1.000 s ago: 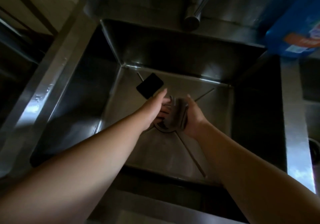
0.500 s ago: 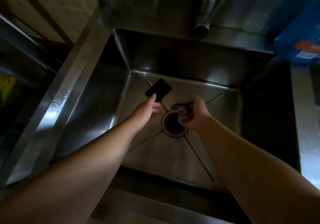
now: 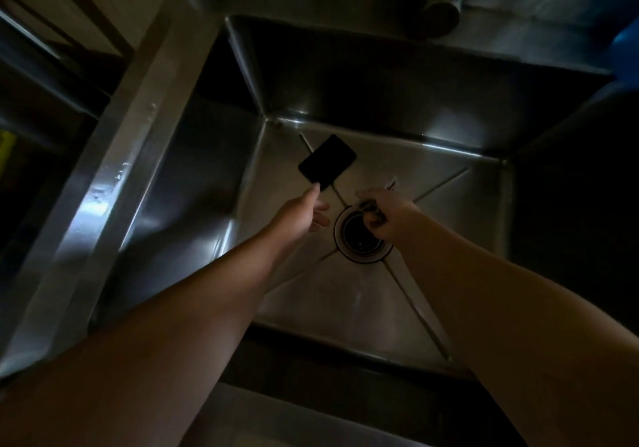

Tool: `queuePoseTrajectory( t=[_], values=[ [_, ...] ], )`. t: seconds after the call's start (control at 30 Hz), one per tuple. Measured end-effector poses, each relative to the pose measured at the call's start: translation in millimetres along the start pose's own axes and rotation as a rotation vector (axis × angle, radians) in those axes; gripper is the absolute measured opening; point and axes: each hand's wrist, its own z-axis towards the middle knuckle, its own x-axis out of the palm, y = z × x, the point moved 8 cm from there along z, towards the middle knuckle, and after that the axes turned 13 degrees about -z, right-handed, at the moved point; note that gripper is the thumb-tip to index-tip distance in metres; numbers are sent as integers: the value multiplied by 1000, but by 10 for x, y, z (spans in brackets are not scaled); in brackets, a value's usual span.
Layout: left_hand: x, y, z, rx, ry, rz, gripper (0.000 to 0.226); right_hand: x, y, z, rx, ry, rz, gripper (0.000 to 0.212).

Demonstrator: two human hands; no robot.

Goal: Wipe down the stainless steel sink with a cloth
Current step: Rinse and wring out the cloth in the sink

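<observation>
Down at sink (image 3: 193,184) floor: left hand (image 3: 297,216) fingers extended, tip touching black flat rectangular pad (image 3: 326,162) lying just beyond it. Right hand (image 3: 389,216) clenched round dark wadded cloth (image 3: 371,210), over far edge of drain (image 3: 363,239). Faucet (image 3: 444,14) well beyond both hands.

No legible text, labels, brands or numbers anywhere in the head view. Checked the likely carriers: flat black rectangular card (image 3: 327,162) on the sink floor is blank, blue plastic object (image 3: 626,49) at the right edge shows no print in this crop, brushed stainless steel sink (image 3: 363,80) walls carry no stamp or logo. The picture is dim.
</observation>
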Motion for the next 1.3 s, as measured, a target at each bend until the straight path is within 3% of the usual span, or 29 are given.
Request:
queuePoseTrajectory(
  t=[0.17,0.3,0.47,0.7,0.97,1.3],
  values=[
    [1,50,93,27,3,34,53,50,-141,64,48,70,76,15],
    [21,84,116,21,8,45,54,36,-228,126,82,91,48,32],
    [34,134,137,-12,10,36,54,-34,-159,95,47,-50,-101,52],
    [68,224,189,-52,-25,-37,52,-33,-62,56,-23,-157,-182,44],
    [140,178,122,-28,-25,35,56,-145,-59,-63,-29,-182,-153,44],
    [286,-133,-138,64,-32,57,41,-189,-2,-425,-15,38,-68,43]
  ],
)
